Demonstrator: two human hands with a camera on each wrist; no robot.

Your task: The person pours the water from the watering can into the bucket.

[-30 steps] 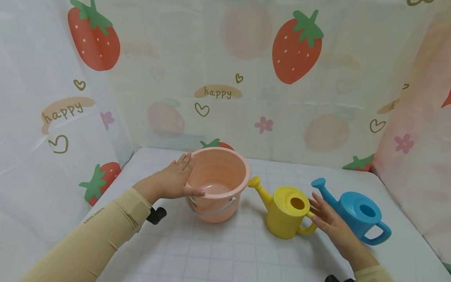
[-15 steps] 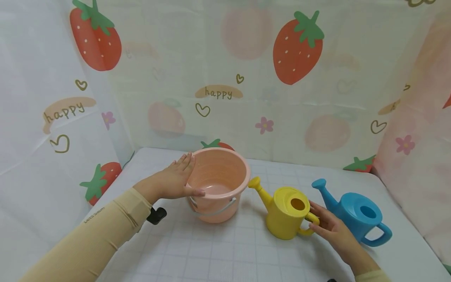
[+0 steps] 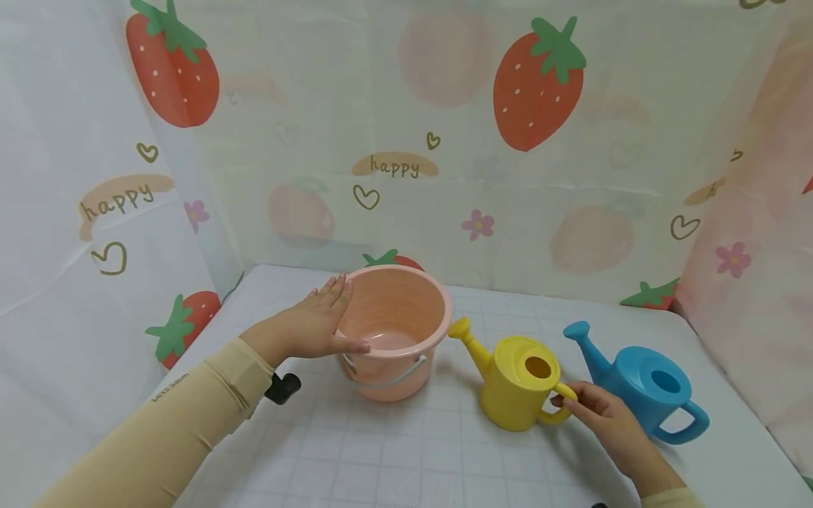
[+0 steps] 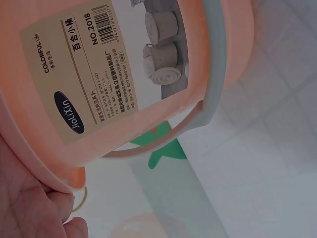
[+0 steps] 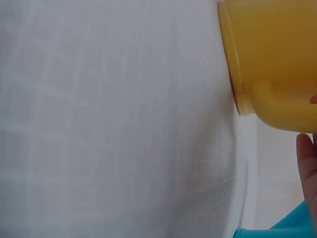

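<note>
- Pale cloth backdrop, printed with strawberries, hearts and "happy", stands behind and beside a whitish grid-patterned surface.
- Pink bucket is upright toward the back of the surface; its pale bail hangs low across the side nearest you, and a printed label shows in the left wrist view.
- Your left hand rests on the bucket's left rim, fingers extended, thumb lying along the near edge.
- Yellow watering can sits upright right of the bucket, spout toward it; you cannot tell whether spout and rim touch.
- Your right hand pinches the can's handle between thumb and fingers.
- Blue watering can stands upright farther right, just beyond that hand.
- You wear tan sleeves.
</note>
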